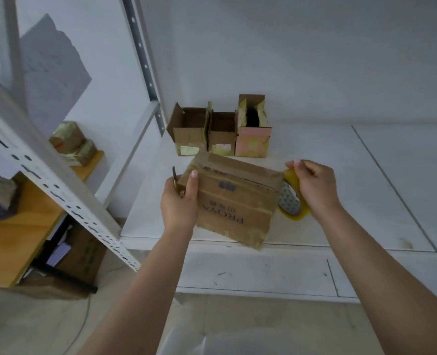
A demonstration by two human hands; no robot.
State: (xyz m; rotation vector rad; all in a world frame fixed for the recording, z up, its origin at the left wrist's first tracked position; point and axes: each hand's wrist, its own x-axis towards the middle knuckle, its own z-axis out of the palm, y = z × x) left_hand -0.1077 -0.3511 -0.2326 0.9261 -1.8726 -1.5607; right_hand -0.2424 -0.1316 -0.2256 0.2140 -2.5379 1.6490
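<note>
Cardboard box (235, 198), taped: left grip (179, 201) curled round its end, with a thin dark item (174, 175), indistinct. Yellow tape roll (296, 215), half-hidden behind box: right grip (314, 185) pinching it.

A closed brown cardboard box (235, 201), printed with upside-down lettering, is tilted above the front edge of a white shelf (353, 190). The left hand (180, 201) grips its left end, thumb on top, with a thin dark tool (174, 175) tucked against the palm. The right hand (314, 185) holds a roll of yellow-tinted clear tape (293, 207) at the box's right end. Three small open cardboard cartons (222, 134) stand side by side further back.
</note>
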